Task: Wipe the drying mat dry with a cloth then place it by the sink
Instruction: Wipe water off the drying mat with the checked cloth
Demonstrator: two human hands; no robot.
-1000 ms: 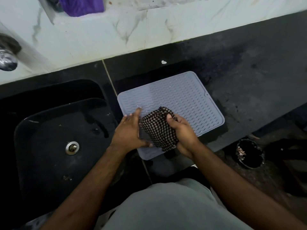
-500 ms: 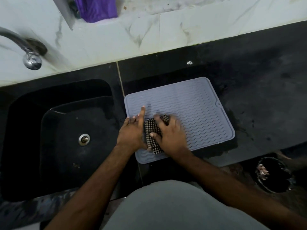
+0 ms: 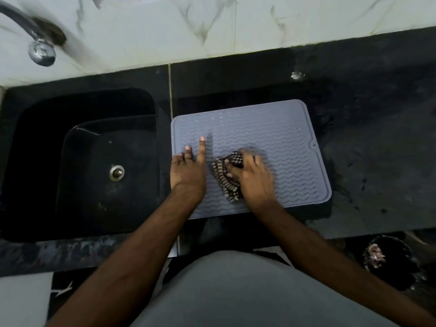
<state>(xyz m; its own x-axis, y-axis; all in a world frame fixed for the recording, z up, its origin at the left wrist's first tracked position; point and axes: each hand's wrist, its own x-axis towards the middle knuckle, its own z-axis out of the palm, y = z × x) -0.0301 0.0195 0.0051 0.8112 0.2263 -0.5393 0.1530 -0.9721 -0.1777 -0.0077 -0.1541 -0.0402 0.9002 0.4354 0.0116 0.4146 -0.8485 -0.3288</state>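
Hands: left hand [image 3: 187, 172] lay flat on the mat's near-left part, fingers straight and spread, pinning it down; right hand [image 3: 252, 175] pressed down on the cloth, fingers curled over the bunched fabric.
Mat [image 3: 271, 135]: grey, ribbed in wavy lines, lying flat on the black desk [image 3: 377, 142] just right of the sink [image 3: 77, 161], its left edge close to the sink's rim; small droplets showed along the far rows.
Cloth [image 3: 227, 182]: dark checked rag, crumpled, on the mat's near middle under the right hand.
Handling, mat: likely light, soft and floppy like silicone, so it would sag if lifted by one corner; wet ribs probably slippery.
Where to hold: judged best by two opposite edges, or by the raised rim near the tab [image 3: 313, 145] on the right side.
Handling, cloth: soft, absorbent, easily bunched; needs downward pressure to reach between the ribs.
Progress: wiping seemed under way; far half looked unwiped.
Risk: mat could slide on the wet desk unless pinned.
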